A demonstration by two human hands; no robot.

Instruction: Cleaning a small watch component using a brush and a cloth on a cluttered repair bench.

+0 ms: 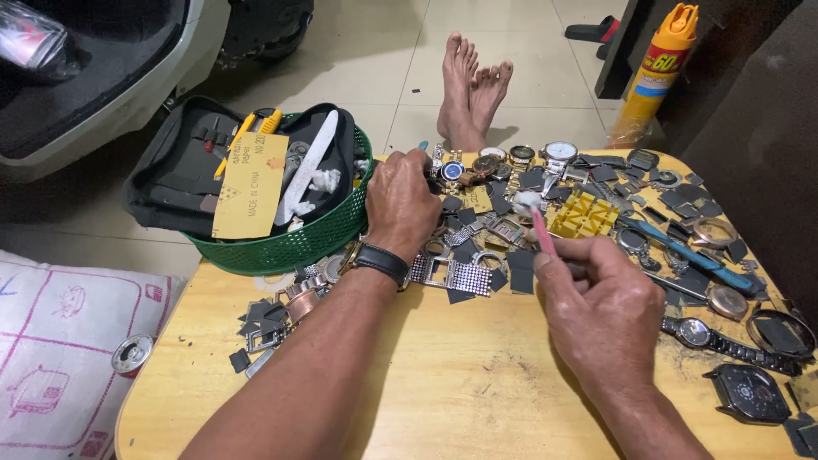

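Fingers (558, 255) of right hand (601, 311) pinch pink brush (539, 228), long axis angled up-left, bristle tip among watch parts (477, 230) on wooden table (443, 383). Left hand (402, 203) curled over small piece near watches (511, 156); what it grips hidden. Brush tip lies just right of left hand. Green basket (281, 247) at table's left.

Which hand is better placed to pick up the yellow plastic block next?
Probably the right hand. It sits just below the yellow plastic block, though it already holds a pink brush. The left hand rests farther away, over watch parts beside the green basket.
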